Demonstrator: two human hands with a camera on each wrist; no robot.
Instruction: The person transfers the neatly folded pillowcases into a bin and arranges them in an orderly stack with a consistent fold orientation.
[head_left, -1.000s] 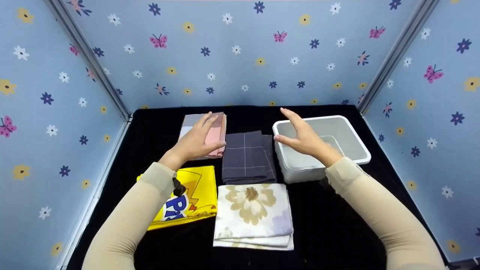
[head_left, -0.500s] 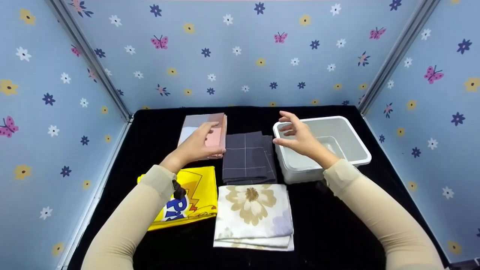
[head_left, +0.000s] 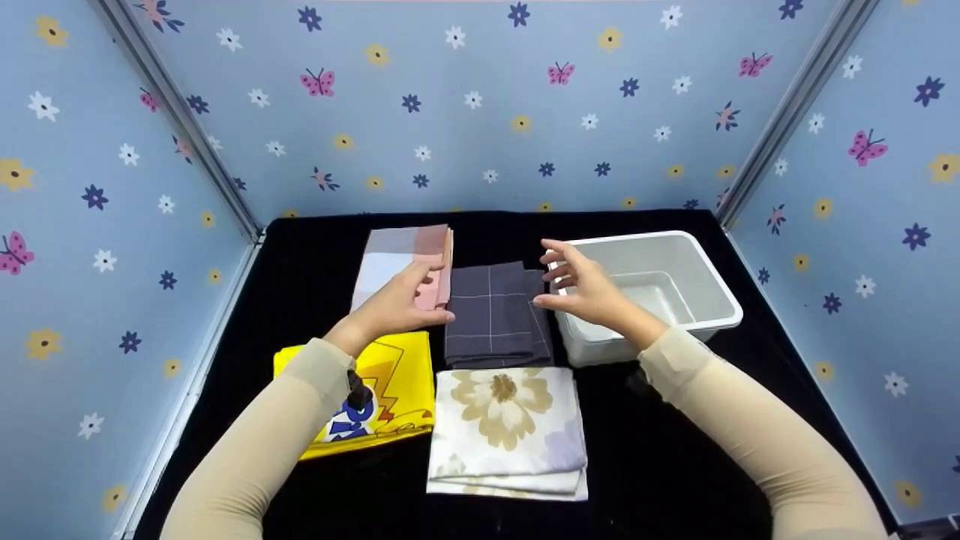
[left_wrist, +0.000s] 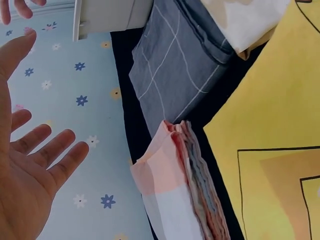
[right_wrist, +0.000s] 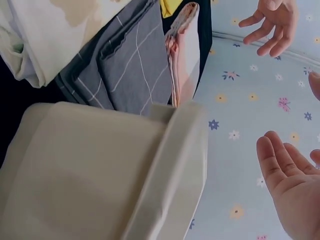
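Left hand [head_left: 397, 302] above a checked cloth [head_left: 391, 259], right hand [head_left: 590, 294] by a white bin [head_left: 705, 274]

From the head, the left hand's fingers are loosely bent and released over the near right part of the checked cloth, at the far left. The right hand's fingers are also relaxed, grasping nothing, above the bin's left rim at the far right. The dark cloth [head_left: 489, 315] lies between, its left edge just beside the checked cloth, its right edge close to the bin. Its near edge meets the floral cloth [head_left: 506, 431]; the yellow cloth [head_left: 409, 367] lies just left of that. Black worktop [head_left: 675, 450] shows widely right of the floral cloth, and in a strip along the far edge below the patterned back wall [head_left: 480, 142]. Count: four folded cloths, one bin, two hands.

From the left wrist, the left hand is spread and apart from the checked cloth, whose stacked layers show along one edge. A black gap separates these from the yellow cloth.

From the right wrist, the right hand's fingers extend past the bin's rim without contact, and the left hand appears across from it.
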